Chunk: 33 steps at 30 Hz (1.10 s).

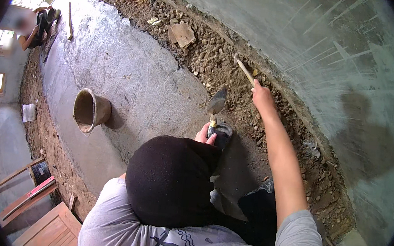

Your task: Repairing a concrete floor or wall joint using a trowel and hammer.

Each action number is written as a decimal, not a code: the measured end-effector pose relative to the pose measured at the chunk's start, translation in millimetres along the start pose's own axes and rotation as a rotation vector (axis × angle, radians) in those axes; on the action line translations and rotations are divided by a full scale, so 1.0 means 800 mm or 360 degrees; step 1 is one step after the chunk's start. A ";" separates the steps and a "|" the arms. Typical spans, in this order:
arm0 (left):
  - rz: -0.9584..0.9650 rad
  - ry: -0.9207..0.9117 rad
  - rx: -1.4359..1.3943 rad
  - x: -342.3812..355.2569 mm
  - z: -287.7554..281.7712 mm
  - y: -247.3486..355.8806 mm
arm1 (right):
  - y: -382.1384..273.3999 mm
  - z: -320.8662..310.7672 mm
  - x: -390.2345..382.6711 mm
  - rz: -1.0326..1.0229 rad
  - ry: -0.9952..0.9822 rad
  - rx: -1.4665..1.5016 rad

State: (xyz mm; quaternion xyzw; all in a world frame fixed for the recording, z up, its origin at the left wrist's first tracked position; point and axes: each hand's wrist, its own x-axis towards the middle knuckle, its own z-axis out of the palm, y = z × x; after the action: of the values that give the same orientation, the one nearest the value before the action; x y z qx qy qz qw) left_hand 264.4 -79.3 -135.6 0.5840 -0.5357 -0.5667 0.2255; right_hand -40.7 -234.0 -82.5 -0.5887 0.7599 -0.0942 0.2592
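Observation:
My left hand (202, 134) is closed around the handle of a trowel (216, 101), beyond my raised knee in black trousers (172, 182). The trowel's pointed grey blade points away from me, over the edge between smooth grey cement (153, 81) and loose soil. Beside that hand is a dark rounded object with a pale rim (223, 134), whose kind I cannot make out. My right arm is stretched forward, and my right hand (262, 98) grips a pale wooden stick (245, 71). The stick's far end touches or hovers over rubble near the wall's foot; I cannot tell which.
A mud-stained bucket (91, 110) lies tilted on the cement to the left. A flat broken slab (181, 34) rests on the rubble strip (208, 53). The plastered wall (327, 55) curves along the right. Wooden panels (49, 227) stand lower left; another person (32, 31) is far left.

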 end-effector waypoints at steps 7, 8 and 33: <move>0.0263 0.0179 0.0157 0.002 0.010 -0.009 | -0.004 -0.092 -0.085 0.0065 -0.0076 -0.0221; 0.0277 0.0155 0.0155 0.002 0.012 -0.009 | -0.001 -0.113 -0.108 0.0117 -0.0191 -0.0258; -0.0037 -0.0472 0.0157 0.193 -0.026 0.082 | -0.007 -0.335 -0.689 0.0823 0.0146 -0.0294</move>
State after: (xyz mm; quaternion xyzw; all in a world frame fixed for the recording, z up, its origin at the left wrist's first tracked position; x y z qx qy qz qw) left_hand 225.9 -243.8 -137.8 0.5105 -0.5835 -0.6223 0.1084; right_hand -76.2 241.1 303.2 -0.3916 0.9011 0.0183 0.1852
